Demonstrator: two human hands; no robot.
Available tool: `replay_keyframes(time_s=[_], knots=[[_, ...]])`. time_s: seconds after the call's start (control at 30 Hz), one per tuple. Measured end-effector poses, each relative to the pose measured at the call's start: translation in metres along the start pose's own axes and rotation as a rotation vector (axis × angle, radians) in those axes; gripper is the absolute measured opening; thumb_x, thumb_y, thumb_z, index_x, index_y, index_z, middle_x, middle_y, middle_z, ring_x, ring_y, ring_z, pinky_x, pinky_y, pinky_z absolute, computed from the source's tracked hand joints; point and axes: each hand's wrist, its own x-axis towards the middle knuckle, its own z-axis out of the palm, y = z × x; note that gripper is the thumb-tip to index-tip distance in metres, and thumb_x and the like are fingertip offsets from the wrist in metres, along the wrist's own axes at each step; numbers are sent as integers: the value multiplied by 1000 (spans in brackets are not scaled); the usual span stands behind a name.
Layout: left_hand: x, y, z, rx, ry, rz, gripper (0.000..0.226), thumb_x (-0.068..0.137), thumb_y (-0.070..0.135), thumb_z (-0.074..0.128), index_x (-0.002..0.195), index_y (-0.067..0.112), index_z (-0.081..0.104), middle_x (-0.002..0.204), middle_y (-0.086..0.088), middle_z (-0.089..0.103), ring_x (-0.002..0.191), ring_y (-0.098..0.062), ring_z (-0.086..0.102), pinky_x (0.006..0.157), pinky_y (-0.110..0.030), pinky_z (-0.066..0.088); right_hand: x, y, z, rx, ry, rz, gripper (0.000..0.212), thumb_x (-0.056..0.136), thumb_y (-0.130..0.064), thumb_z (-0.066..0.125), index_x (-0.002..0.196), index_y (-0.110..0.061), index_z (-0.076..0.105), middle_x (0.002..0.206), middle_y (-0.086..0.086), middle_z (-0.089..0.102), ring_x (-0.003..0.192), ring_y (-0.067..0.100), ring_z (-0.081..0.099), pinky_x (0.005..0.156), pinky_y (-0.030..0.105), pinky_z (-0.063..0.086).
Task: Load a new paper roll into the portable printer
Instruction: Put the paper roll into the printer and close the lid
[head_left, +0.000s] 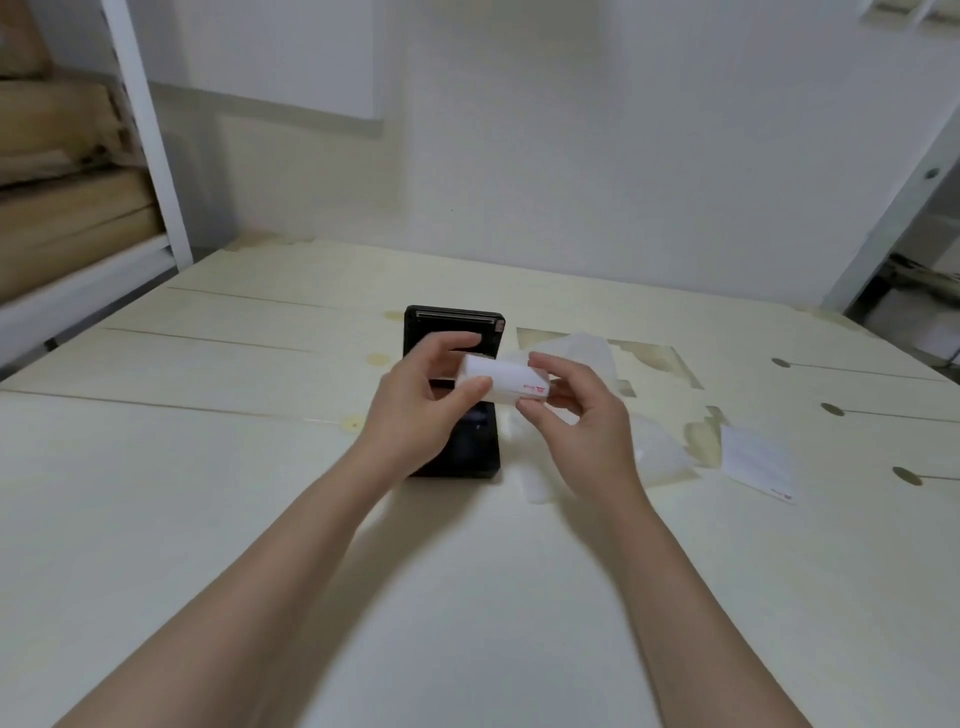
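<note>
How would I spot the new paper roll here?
Find the black printer lying open mid-table. Just above it, both hands hold the paper roll, a short white cylinder. Unlike the flat white paper scraps to the right, it is round, with a small red mark.

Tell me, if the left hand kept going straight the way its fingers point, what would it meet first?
Probably the raised lid of the black printer, just beyond the left hand, which grips the paper roll with the right hand. Depth is uncertain from this single view.
</note>
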Motion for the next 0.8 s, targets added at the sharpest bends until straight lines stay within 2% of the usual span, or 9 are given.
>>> replay_keyframes(time_s=[0.07,0.1,0.17,0.23,0.37,0.57,0.67,0.8], knots=[[7,-5,-18,108,33,-11,35,86,25,71,119,27,60,112,10,71,108,-5,64,93,-29,50,7,-1,21,-33,-5,-35,46,79,-1,74,103,-39,66,108,-15,66,90,-8,61,83,7,43],[9,-9,-26,149,53,-23,36,83,31,72,117,27,60,110,14,70,107,-2,63,97,-34,47,9,-1,31,-51,-4,-46,43,77,-1,74,102,-35,68,107,-15,66,89,-9,60,81,4,41],[10,-18,-36,193,73,-41,39,76,42,67,112,27,61,104,21,69,104,5,61,104,-45,40,12,2,47,-113,0,-69,37,76,0,73,101,-27,70,107,-14,67,92,-6,60,81,4,39],[11,-29,-42,228,78,-50,38,76,43,67,111,27,62,102,25,64,102,5,57,107,-48,36,13,7,56,-183,-6,-96,34,75,-1,73,100,-23,70,104,-15,67,94,1,62,82,6,40],[16,-45,-41,321,40,-46,25,87,29,70,110,28,61,95,31,50,105,-6,51,107,-38,29,13,16,58,-285,-19,-130,29,76,-2,73,98,-20,71,102,-16,67,94,6,63,84,12,43],[27,-58,-35,412,11,-12,25,87,35,68,112,33,63,111,11,68,117,-12,51,91,-30,23,16,20,57,-343,-26,-68,30,75,-3,75,99,-21,73,98,-15,67,96,10,61,84,2,37],[27,-61,-35,485,1,16,27,88,36,67,114,32,63,112,12,67,116,-14,47,86,-26,19,18,21,57,-405,-48,-57,30,76,-6,77,102,-22,74,102,-16,68,100,9,56,83,-2,32],[28,-64,-35,560,-12,58,26,89,37,66,115,34,64,112,17,64,110,-14,42,86,-26,17,19,22,57,-416,-65,9,28,79,-11,76,103,-25,75,100,-20,65,104,5,51,82,-5,29]])
